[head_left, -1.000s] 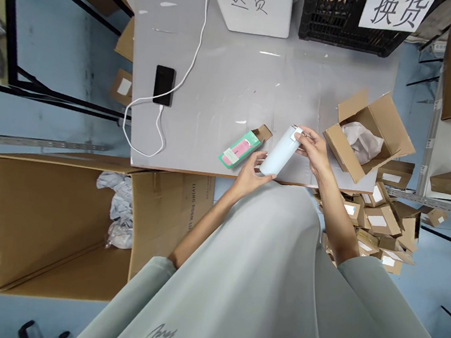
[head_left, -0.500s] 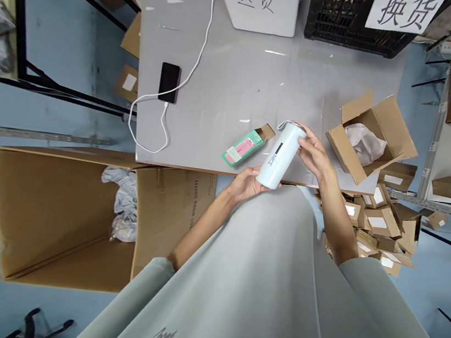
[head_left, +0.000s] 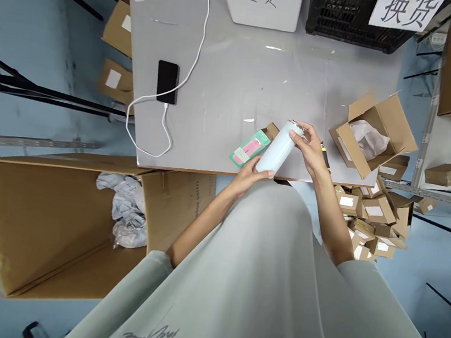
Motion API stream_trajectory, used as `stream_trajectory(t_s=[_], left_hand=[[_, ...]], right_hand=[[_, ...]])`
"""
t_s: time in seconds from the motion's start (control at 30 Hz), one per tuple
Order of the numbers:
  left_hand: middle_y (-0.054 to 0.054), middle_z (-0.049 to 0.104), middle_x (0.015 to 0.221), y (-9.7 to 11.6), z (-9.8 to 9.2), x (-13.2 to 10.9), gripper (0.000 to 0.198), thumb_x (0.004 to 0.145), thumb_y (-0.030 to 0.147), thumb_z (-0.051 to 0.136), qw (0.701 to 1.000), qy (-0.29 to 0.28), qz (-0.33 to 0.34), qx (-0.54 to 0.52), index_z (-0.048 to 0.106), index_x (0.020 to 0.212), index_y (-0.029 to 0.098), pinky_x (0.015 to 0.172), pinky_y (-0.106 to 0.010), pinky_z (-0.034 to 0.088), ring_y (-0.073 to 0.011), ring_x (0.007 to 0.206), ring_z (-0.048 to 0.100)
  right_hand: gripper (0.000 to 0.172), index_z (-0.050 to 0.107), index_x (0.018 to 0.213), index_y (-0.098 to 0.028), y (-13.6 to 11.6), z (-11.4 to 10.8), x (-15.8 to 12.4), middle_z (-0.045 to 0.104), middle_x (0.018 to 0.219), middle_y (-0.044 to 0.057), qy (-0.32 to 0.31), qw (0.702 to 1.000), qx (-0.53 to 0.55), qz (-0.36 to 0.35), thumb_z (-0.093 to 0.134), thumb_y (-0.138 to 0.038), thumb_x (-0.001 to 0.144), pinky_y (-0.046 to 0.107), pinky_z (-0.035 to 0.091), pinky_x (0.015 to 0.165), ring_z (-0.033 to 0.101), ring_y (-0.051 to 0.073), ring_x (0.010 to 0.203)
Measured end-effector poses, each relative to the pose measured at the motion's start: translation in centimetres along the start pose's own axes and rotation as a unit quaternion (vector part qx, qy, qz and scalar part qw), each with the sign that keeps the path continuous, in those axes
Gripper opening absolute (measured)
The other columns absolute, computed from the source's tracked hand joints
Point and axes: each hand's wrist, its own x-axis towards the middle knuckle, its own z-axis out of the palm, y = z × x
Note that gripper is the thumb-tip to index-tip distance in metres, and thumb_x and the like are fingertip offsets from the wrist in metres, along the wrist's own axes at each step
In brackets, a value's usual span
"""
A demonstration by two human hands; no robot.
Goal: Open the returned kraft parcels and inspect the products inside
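A pale blue bottle (head_left: 279,149) is held tilted between both hands at the front edge of the table. My left hand (head_left: 248,178) grips its lower end, with the thumb along the side. Around the upper end by the cap, the fingers of my right hand (head_left: 308,145) are closed. The bottle's visible side is plain, with no lettering showing. Just left of it lies a green and pink box (head_left: 250,148) with its brown flap open. A dark tool with a yellow part (head_left: 325,155) shows beside my right wrist, partly covered by it.
An open carton (head_left: 342,145) with white wrapping stands at the table's right. A phone (head_left: 167,82) with a white cable lies left. At the back are a white bin (head_left: 262,16) and a black crate (head_left: 351,33). A large carton (head_left: 56,224) sits below left; several small boxes (head_left: 378,211) lie right.
The bottle has turned in my hands, so its dark lettering and the strap loop no longer show. My right hand has shifted slightly, and the dark tool beside it has come into view.
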Motion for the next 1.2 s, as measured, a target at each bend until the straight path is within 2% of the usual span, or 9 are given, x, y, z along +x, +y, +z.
stream_trajectory(t_s=[0.1,0.27,0.43,0.57,0.73,0.9,1.0,1.1,1.2], left_hand=[[-0.018,0.079,0.146,0.9,-1.7,-1.1,0.099,0.067,0.064,0.107,0.998,-0.047,-0.032,-0.035,0.071,0.147,0.019,0.120,-0.058,0.059,-0.0437,0.138,0.075],[-0.018,0.077,0.154,0.7,-3.2,-1.5,0.092,0.068,0.063,0.108,0.997,-0.077,-0.006,0.019,0.076,0.141,0.018,0.129,-0.057,0.053,-0.0464,0.152,0.066],[-0.016,0.079,0.146,0.2,-4.3,-1.3,0.104,0.065,0.061,0.109,0.996,-0.075,0.037,0.036,0.064,0.151,0.022,0.120,-0.055,0.060,-0.0397,0.139,0.075],[-0.012,0.084,0.131,0.6,-5.4,-2.1,0.088,0.075,0.057,0.104,0.993,-0.120,0.016,0.000,0.067,0.147,0.022,0.114,-0.051,0.063,-0.0359,0.127,0.079],[-0.016,0.083,0.138,1.1,-6.5,-2.5,0.079,0.080,0.052,0.097,0.981,-0.171,-0.014,-0.093,0.074,0.148,0.020,0.112,-0.051,0.064,-0.0397,0.130,0.079],[-0.019,0.085,0.134,1.5,-7.1,-2.0,0.078,0.083,0.051,0.086,0.958,-0.251,-0.040,-0.132,0.074,0.152,0.016,0.111,-0.057,0.064,-0.0441,0.129,0.081],[-0.022,0.087,0.129,1.9,-7.5,-1.8,0.080,0.083,0.055,0.080,0.944,-0.283,-0.054,-0.158,0.073,0.151,0.012,0.104,-0.057,0.066,-0.0470,0.122,0.084],[-0.023,0.087,0.127,2.5,-7.7,-1.8,0.081,0.083,0.057,0.077,0.942,-0.286,-0.061,-0.164,0.071,0.150,0.013,0.099,-0.054,0.065,-0.0473,0.117,0.085],[-0.022,0.083,0.136,2.9,-7.6,-1.6,0.083,0.084,0.058,0.080,0.958,-0.246,-0.059,-0.137,0.065,0.155,0.018,0.101,-0.053,0.065,-0.0448,0.120,0.084]], right_hand=[[0.079,0.070,0.133,-0.036,-1.1,0.7,-0.7,0.078,0.147,0.006,-0.023,0.999,-0.022,0.004,0.096,-0.084,0.076,0.045,0.067,0.110,0.071,0.030,0.134],[0.076,0.073,0.132,-0.032,-1.1,1.9,-1.5,0.082,0.138,0.007,-0.009,0.998,-0.064,-0.016,0.098,-0.080,0.078,0.045,0.069,0.106,0.076,0.030,0.124],[0.078,0.078,0.137,-0.029,0.0,3.2,-2.4,0.080,0.145,0.012,0.028,0.995,-0.085,-0.050,0.093,-0.082,0.082,0.046,0.069,0.108,0.074,0.034,0.137],[0.078,0.078,0.144,-0.031,0.2,3.6,-3.5,0.082,0.141,0.010,0.043,0.994,-0.080,-0.055,0.085,-0.086,0.090,0.045,0.069,0.102,0.076,0.033,0.132],[0.062,0.081,0.129,-0.035,0.2,3.3,-4.2,0.082,0.133,0.005,0.066,0.997,-0.007,-0.038,0.079,-0.086,0.094,0.042,0.068,0.102,0.080,0.027,0.121],[0.059,0.076,0.113,-0.035,0.0,2.8,-3.5,0.080,0.123,0.001,0.015,0.997,0.075,-0.030,0.097,-0.079,0.081,0.044,0.066,0.112,0.076,0.025,0.124],[0.070,0.077,0.123,-0.036,-0.7,3.2,-2.6,0.081,0.127,0.002,-0.042,0.995,0.091,-0.011,0.098,-0.083,0.076,0.049,0.067,0.114,0.076,0.028,0.124],[0.081,0.076,0.139,-0.037,-1.4,4.2,-1.9,0.081,0.140,0.004,-0.072,0.995,0.075,-0.005,0.094,-0.085,0.077,0.050,0.066,0.114,0.075,0.030,0.129],[0.079,0.076,0.142,-0.037,-1.8,5.1,-1.1,0.082,0.140,0.004,-0.058,0.997,0.044,-0.013,0.091,-0.084,0.080,0.048,0.065,0.115,0.074,0.031,0.133]])
